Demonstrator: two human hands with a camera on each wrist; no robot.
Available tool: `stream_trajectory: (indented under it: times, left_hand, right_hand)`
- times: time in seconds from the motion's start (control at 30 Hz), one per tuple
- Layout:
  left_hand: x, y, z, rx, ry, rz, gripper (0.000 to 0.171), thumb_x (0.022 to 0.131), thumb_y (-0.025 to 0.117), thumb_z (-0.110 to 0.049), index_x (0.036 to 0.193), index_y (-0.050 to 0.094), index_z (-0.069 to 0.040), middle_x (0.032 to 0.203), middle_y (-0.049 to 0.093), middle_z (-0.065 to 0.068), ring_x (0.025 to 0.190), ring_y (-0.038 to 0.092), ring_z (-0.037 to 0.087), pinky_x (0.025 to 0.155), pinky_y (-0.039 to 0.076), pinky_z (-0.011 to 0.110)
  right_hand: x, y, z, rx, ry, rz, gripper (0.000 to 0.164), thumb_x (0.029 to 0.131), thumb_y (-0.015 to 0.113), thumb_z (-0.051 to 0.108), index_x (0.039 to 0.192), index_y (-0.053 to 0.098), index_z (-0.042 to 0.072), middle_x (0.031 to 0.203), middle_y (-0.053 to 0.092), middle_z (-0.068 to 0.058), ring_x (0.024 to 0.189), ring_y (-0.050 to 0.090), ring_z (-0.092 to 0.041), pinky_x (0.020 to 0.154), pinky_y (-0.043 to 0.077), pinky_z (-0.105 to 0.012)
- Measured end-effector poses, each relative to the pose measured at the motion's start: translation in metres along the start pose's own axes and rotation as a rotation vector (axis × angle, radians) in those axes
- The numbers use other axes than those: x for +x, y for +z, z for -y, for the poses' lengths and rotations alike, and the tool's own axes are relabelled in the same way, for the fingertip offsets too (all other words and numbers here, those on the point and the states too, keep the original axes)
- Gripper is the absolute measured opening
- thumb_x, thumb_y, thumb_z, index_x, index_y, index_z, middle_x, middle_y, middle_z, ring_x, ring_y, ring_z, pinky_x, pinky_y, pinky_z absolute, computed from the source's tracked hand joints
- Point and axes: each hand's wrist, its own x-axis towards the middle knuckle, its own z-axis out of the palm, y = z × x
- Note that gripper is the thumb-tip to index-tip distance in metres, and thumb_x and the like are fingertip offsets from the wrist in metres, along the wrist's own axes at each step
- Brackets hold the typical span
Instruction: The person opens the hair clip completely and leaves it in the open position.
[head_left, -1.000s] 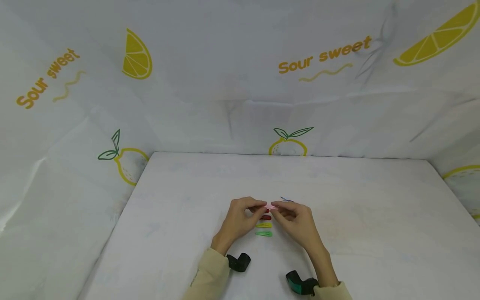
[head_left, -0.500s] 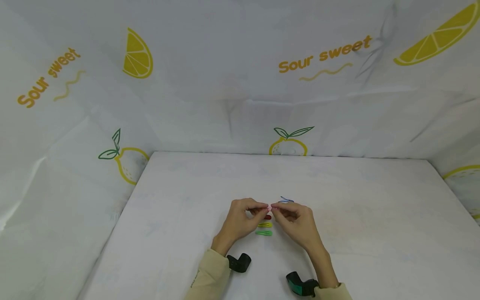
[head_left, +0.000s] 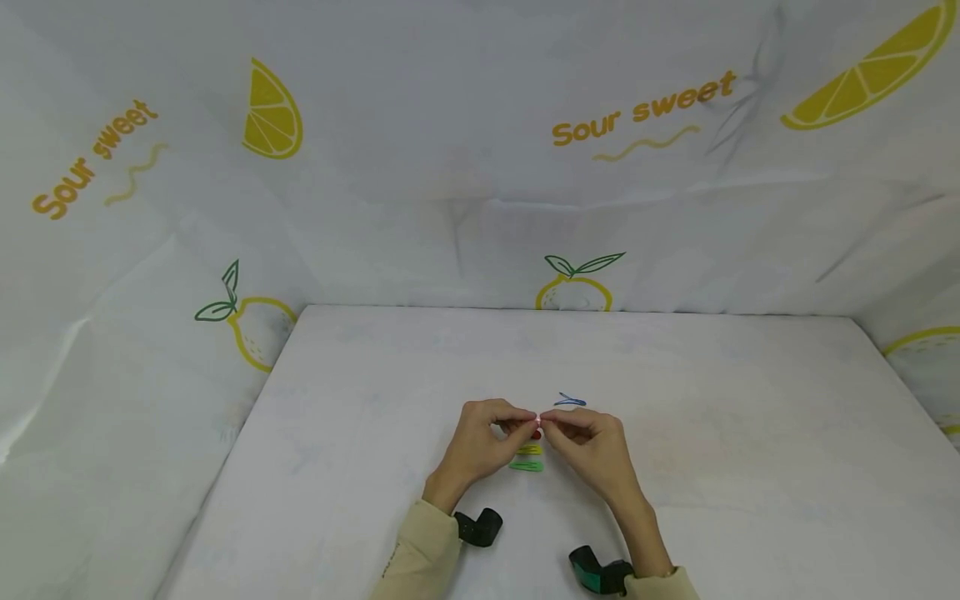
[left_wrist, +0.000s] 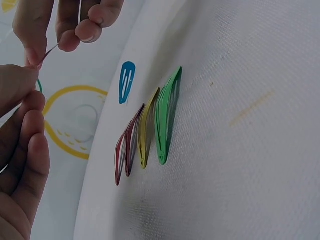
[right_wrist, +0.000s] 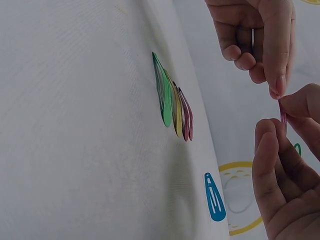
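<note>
Both hands meet above the table, pinching a small pink snap hair clip [right_wrist: 283,114] between them. My left hand [head_left: 483,437] grips one end with thumb and forefinger; my right hand [head_left: 592,442] has the other end the same way. Fingertips cover most of the clip in the head view. Below the hands lies a row of snap hair clips: green [left_wrist: 162,122], yellow [left_wrist: 143,135] and two dark red clips [left_wrist: 129,145]. A blue hair clip [right_wrist: 215,197] lies apart, beyond the right hand's fingers.
The white tabletop [head_left: 375,375] ends at a far edge against a white sheet [head_left: 420,150] printed with lemons and lettering. Black wrist-worn devices [head_left: 480,527] hang at the inner side of both forearms.
The fingertips have closed in on the pink clip, so less of it shows. Both hands have come slightly nearer the body, and more of the blue clip is visible. The pinch persists.
</note>
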Motion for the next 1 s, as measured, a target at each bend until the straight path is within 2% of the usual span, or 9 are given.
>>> stream_trajectory:
  times: [0.37,0.73,1.0]
  left_hand:
    - [0.0006,0.0006,-0.0004,-0.005,0.009,0.003,0.010,0.091,0.076,-0.007,0.097,0.081,-0.002,0.084,0.080,0.007,0.069,0.070,0.010,0.065,0.056,0.017]
    - [0.0013,-0.0004,-0.0005,0.035,0.033,0.019,0.011,0.089,0.078,-0.005,0.098,0.082,-0.002,0.083,0.079,0.007,0.069,0.068,0.006,0.066,0.055,0.015]
    - [0.0019,0.0017,0.0006,0.069,0.050,0.004,0.009,0.088,0.078,-0.006,0.096,0.082,-0.003,0.080,0.078,0.006,0.068,0.065,0.004,0.063,0.056,0.020]
  right_hand:
    - [0.0012,0.0023,-0.0030,-0.016,-0.030,-0.034,0.013,0.084,0.075,-0.007,0.089,0.081,0.003,0.081,0.078,-0.010,0.071,0.063,0.004,0.063,0.056,-0.016]
    - [0.0014,0.0049,-0.0054,-0.009,-0.005,-0.048,0.012,0.083,0.077,-0.007,0.088,0.081,0.003,0.078,0.076,-0.009,0.070,0.062,0.005,0.064,0.055,-0.015]
    - [0.0013,0.0061,-0.0071,-0.009,-0.004,-0.053,0.013,0.081,0.077,-0.009,0.088,0.080,0.001,0.078,0.075,-0.010,0.070,0.061,0.004,0.063,0.055,-0.015]
